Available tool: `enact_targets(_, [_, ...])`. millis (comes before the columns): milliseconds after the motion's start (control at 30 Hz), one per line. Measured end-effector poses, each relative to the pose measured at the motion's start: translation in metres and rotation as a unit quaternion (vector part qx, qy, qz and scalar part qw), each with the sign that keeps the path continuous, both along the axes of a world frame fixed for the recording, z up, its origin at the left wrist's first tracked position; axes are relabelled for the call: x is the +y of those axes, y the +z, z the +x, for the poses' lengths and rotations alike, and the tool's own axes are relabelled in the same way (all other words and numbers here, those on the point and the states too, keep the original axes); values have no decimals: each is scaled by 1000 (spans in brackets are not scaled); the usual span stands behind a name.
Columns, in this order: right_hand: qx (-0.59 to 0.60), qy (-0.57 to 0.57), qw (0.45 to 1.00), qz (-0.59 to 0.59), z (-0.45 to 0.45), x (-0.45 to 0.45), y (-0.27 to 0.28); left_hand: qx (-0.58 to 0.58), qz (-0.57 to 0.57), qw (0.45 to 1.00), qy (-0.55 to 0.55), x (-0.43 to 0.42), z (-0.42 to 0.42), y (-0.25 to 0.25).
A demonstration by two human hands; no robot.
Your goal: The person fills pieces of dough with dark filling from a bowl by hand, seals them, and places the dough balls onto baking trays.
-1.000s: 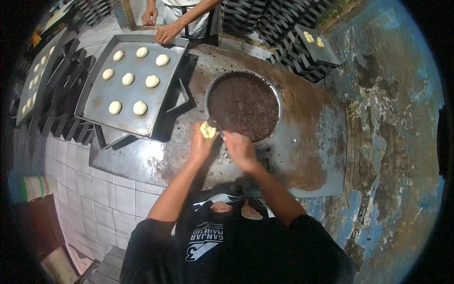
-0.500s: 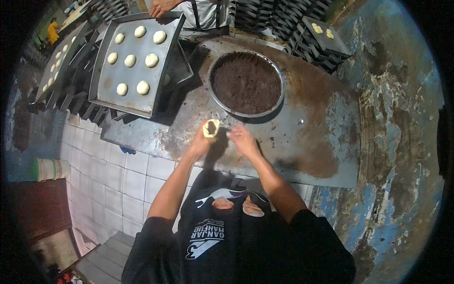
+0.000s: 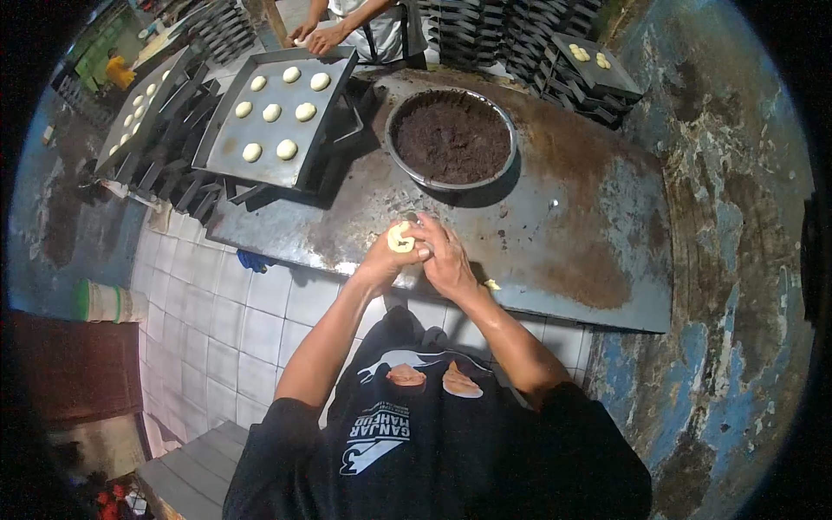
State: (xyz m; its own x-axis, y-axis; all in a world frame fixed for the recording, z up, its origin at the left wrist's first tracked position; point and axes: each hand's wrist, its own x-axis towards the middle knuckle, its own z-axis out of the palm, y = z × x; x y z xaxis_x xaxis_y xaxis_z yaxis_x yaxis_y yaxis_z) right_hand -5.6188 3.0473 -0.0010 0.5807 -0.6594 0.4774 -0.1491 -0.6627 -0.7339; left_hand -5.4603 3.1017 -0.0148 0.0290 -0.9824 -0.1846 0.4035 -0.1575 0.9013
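My left hand [image 3: 381, 263] is wrapped round a piece of pale yellow dough [image 3: 399, 240] above the table's near edge. A little dark filling shows in the opening of the dough. The fingers of my right hand [image 3: 448, 267] are closed against the rim of the same dough, partly covering it. Just beyond both hands stands a round metal basin [image 3: 416, 176], heaped with dark brown crumbly filling [image 3: 451, 139]. Close to my right wrist, a small yellow scrap [image 3: 492, 284] lies at the table edge.
A metal tray [image 3: 227, 154] with several dough balls sits at the left on stacked metal pans. Another person's hand [image 3: 328, 39] is at its far edge. More trays of dough stand at far left and on a rack [image 3: 598, 71] at far right. The metal table [image 3: 572, 251] has a stained surface.
My right hand has come in from the right and closed on the dough, whose wide opening has narrowed. The other person's second hand has appeared by the tray. The view has shifted slightly.
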Motion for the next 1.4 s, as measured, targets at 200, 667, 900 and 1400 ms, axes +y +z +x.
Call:
enact_targets(200, [-31, -121, 989, 83, 0, 27, 9, 84, 67, 991, 77, 21, -29, 31])
enact_targets(667, [66, 138, 988, 13, 4, 13, 55, -484, 53, 866, -113, 49, 13, 62])
enact_targets(900, [-45, 247, 890, 379, 44, -26, 35, -326, 15, 944, 41, 70, 34, 77])
enact_targets(1400, [-24, 71, 926, 371, 298, 16, 23, 126, -57, 974, 178, 44, 230, 64])
